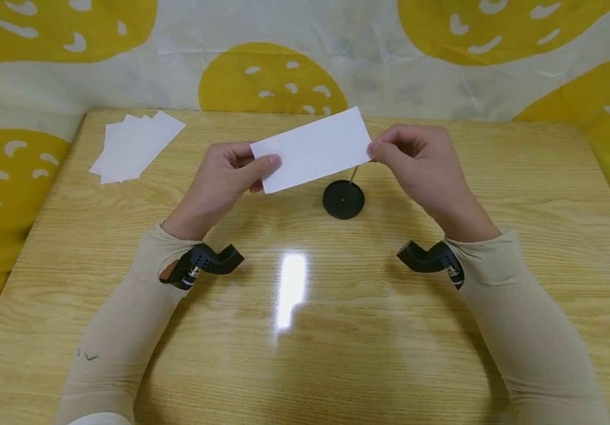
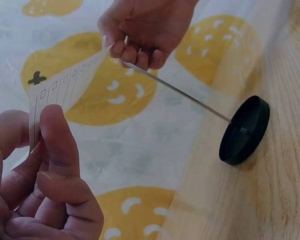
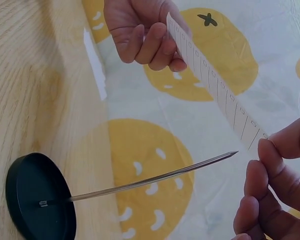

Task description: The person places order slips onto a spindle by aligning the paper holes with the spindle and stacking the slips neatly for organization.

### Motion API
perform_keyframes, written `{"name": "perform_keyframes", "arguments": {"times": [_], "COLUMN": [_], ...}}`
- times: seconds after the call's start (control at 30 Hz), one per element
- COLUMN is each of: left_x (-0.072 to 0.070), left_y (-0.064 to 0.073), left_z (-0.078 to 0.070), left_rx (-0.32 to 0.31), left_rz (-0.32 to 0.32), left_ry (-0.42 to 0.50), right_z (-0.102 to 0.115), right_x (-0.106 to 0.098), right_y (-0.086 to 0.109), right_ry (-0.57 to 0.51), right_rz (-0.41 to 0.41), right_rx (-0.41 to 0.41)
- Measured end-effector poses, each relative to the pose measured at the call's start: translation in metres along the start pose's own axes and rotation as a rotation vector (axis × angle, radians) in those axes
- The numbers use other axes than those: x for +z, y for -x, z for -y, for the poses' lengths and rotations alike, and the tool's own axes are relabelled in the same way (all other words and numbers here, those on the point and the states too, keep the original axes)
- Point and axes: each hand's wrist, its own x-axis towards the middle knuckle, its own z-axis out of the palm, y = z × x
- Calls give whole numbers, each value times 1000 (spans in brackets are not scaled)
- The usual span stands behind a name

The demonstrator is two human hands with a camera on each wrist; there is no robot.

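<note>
A slip of white paper is stretched between both hands above the table. My left hand pinches its left end, thumb on top. At the opposite end, my right hand pinches the edge between thumb and fingertip. The slip's underside carries printed lines and small boxes, seen in the right wrist view. Below the paper stands a receipt spike, a pointed metal rod on a round black base. In the right wrist view its tip is apart from the paper and close to my right hand's fingers.
Several white paper slips lie fanned on the wooden table at the far left. A cloth with yellow patterns hangs behind the table's back edge. Black wrist cameras stick out from both sleeves.
</note>
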Motion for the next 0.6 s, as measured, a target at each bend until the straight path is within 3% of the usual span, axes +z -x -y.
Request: {"name": "perform_keyframes", "arguments": {"times": [0.6], "left_x": [0], "left_y": [-1], "left_z": [4], "left_rx": [-27], "left_rz": [-11], "left_ry": [-16], "right_z": [-8], "right_x": [3], "right_y": [1], "right_ry": [-25], "right_rz": [32], "right_rx": [32]}}
